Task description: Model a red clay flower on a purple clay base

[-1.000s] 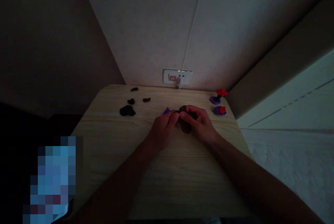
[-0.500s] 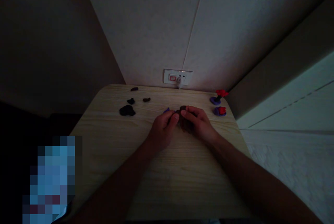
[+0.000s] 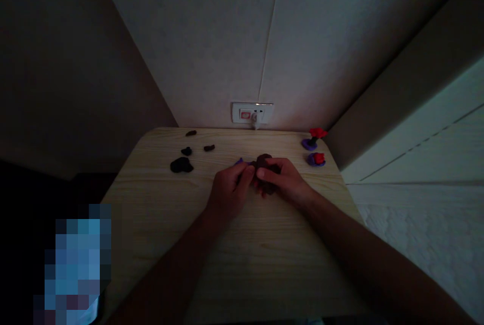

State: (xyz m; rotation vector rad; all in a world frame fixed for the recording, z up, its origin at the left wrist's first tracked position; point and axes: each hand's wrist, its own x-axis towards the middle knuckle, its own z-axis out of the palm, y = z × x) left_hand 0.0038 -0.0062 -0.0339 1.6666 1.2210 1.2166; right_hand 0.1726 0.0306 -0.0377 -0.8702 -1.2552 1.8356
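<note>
A lump of brown clay (image 3: 263, 160) is located at the centre of the frame, gripped between two bare hands above a wooden table (image 3: 234, 264). The right hand (image 3: 289, 178) has its thumb laid over the lump and its fingers curled around the far side; the grip is closed on the clay. The left hand (image 3: 229, 186) pinches the lump's left edge between thumb and fingers. A purple piece (image 3: 240, 161) shows just beyond the left hand, partly hidden by it.

Left of centre on the table: one large black lump (image 3: 181, 165), one small black lump (image 3: 186, 151) just above it, and two small brown pieces, one upper (image 3: 191, 133) and one lower (image 3: 209, 148).

Right of centre, near the table's far corner: a red flower (image 3: 317, 133) upright on a dark stem (image 3: 312, 141) with a purple base (image 3: 309, 145); below it in the frame, a red piece (image 3: 319, 158) seated in a purple cup (image 3: 313, 162).

A wall socket (image 3: 245, 114) with a plug (image 3: 255, 121) inserted sits above the table's far edge. Lighting is dim.
</note>
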